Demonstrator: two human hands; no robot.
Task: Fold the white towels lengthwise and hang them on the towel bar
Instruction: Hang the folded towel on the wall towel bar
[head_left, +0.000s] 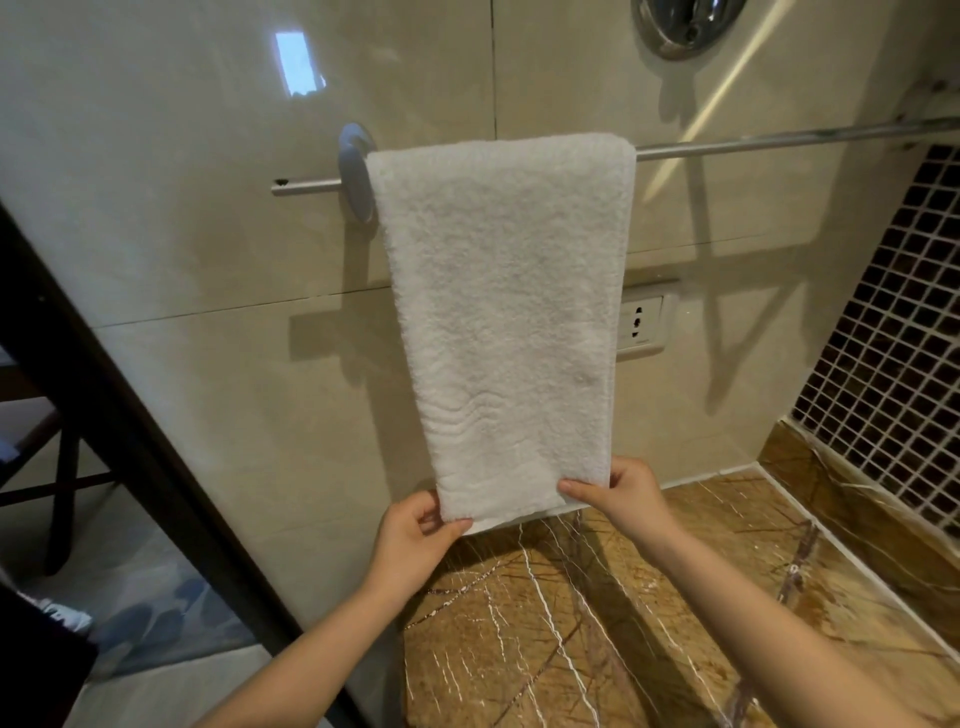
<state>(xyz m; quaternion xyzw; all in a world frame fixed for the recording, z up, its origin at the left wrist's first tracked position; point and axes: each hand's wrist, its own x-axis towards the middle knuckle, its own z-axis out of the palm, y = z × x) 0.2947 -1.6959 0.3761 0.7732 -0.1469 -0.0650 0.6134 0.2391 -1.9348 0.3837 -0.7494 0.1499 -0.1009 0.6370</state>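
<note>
White and thick, the white towel (504, 312) is hanging folded over the towel bar (779, 139), draped in a long narrow strip down the glossy beige wall tiles (208, 234). It is sitting at the bar's left end, just beside the round mount (356, 171), and is leaving the bar's right stretch bare. The left grip (415, 540) is pinching the towel's lower left corner, thumb lying on the front and fingers tucking behind. The right grip (623, 499) is holding the lower right corner the same way, thumb pressing across the front hem. Both are keeping the bottom edge just above the brown veined marble counter (597, 649), and a thin strip of the back layer is showing below the front hem. A wall socket (641, 325) is peeking out from behind the towel's right edge. Dark mosaic tiles (893, 364) are covering the wall on the right.
</note>
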